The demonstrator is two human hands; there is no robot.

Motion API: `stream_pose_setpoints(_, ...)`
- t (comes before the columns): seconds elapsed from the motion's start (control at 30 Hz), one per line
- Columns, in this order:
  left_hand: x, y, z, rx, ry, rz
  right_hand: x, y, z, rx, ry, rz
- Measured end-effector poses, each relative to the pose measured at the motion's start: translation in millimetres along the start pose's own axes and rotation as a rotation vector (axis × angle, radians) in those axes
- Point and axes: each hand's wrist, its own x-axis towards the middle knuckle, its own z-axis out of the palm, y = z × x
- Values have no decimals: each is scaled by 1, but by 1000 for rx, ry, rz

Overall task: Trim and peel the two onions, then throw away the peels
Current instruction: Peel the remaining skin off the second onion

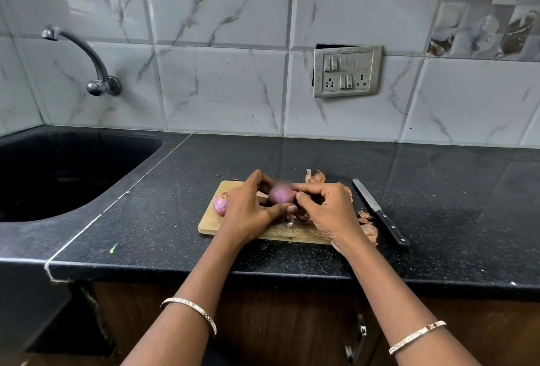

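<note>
The left hand (248, 211) is clamped on a round, smooth purple peeled onion (280, 194) held just above the rectangular pale wooden cutting board (209, 227); the right hand (327, 211) pinches at its end, fingers together. It looks nearly bare. A second pinkish onion (221, 204) lies at the board's left end. Dry brown peels (369, 230) litter the board's right edge, undiscarded. The black-handled steel knife (380, 211) lies right of the board on the black speckled surface (453, 205), with open room beyond.
</note>
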Motion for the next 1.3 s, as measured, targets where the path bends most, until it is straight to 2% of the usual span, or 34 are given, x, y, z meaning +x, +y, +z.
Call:
stream_pose_setpoints(0.27,-3,8,-5,-114,-57,-4,-2,-3,-3,118,3,-18)
stream_pose_setpoints(0.43,-2,5,-5,-151,-101,-71,0,0,-3,129,22,-22)
stream_pose_setpoints(0.77,-1,0,-4,-177,-111,-76,-1,3,-1,162,-18,11)
stream_pose_setpoints(1.13,-3,2,-4,-235,-130,-67,-1,1,-2,159,-29,-8)
stream_pose_setpoints(1.3,-1,0,-3,-238,-134,-74,1,3,-1,86,-26,-21)
